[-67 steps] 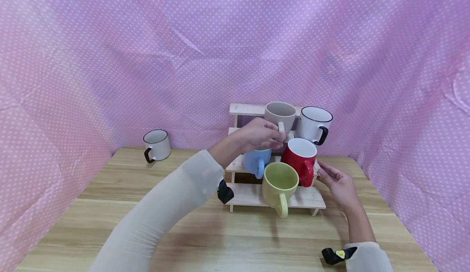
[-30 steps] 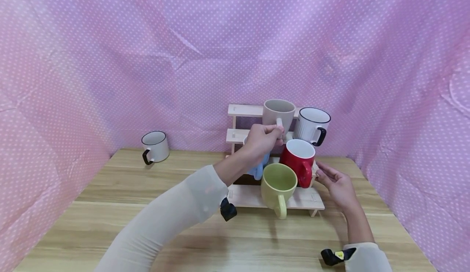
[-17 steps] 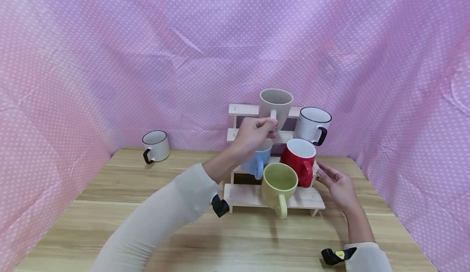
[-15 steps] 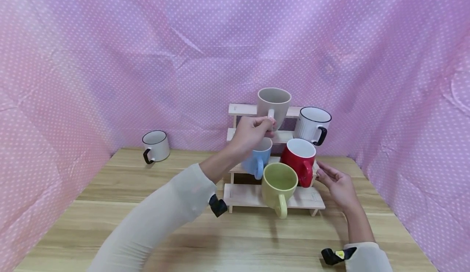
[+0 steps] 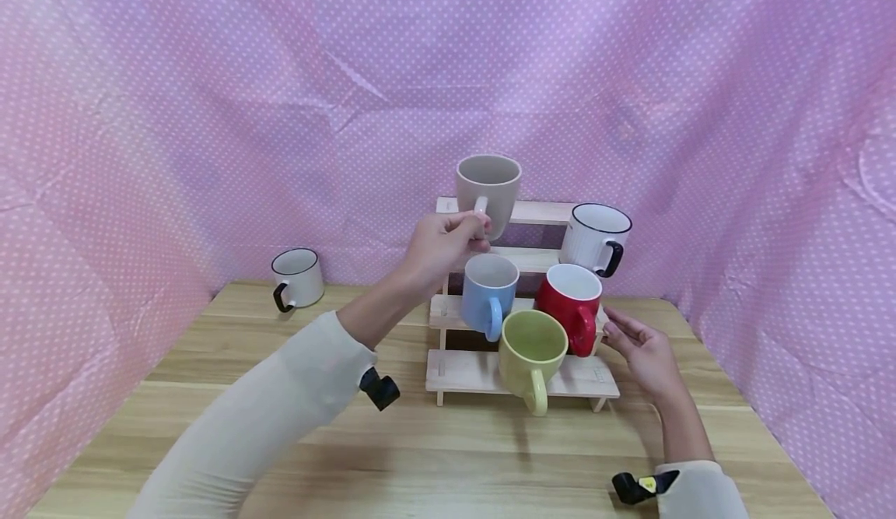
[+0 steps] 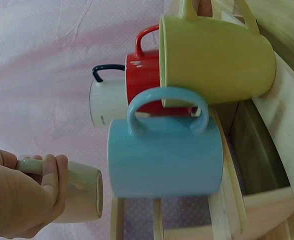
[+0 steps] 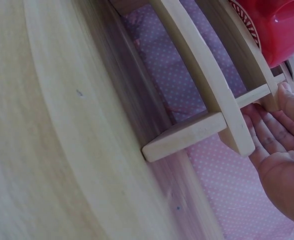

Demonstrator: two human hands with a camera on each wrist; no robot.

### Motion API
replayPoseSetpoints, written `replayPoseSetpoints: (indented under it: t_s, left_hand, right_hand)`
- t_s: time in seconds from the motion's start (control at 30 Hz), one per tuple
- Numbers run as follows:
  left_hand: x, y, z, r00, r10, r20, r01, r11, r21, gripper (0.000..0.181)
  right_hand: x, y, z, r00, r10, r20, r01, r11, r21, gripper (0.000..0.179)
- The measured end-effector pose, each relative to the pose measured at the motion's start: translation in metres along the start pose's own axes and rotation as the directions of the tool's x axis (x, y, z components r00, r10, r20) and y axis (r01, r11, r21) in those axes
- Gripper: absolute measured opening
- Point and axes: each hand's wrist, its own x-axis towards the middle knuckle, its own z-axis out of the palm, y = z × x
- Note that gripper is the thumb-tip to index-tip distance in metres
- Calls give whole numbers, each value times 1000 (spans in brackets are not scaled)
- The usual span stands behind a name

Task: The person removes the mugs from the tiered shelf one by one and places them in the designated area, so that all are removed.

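Note:
My left hand [image 5: 441, 250] pinches the handle of a beige-grey mug [image 5: 490, 177], held upright in front of the upper left of a tiered wooden rack [image 5: 465, 371]. In the left wrist view that mug [image 6: 82, 200] hangs apart from the blue mug [image 6: 164, 157]. My right hand [image 5: 647, 355] is at the rack's right side. In the right wrist view its thumb [image 7: 289, 102] lies against a shelf end, with the fingers beneath. The rack bears the blue mug [image 5: 483, 297], a red mug [image 5: 565, 305], a yellow-green mug [image 5: 532, 352] and a white black-rimmed mug [image 5: 591, 243].
Another white mug [image 5: 302, 279] with a black handle stands on the wooden table [image 5: 448, 457] at the back left. A pink dotted cloth [image 5: 392, 99] hangs behind and at both sides. The mugs on the rack sit close together, handles toward the front.
My left hand has lifted the beige-grey mug and carried it up and to the left, uncovering the blue mug. The right hand has stayed at the rack's side.

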Motion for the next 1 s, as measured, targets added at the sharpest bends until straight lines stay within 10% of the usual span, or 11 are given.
replayPoseSetpoints:
  t_s: [1.0]
  left_hand:
    - [-3,-17,-109,993,32,-111,-31,999,7,37]
  right_hand:
    - [0,-1,1,1000,1,-6,-1,1000,-25,55]
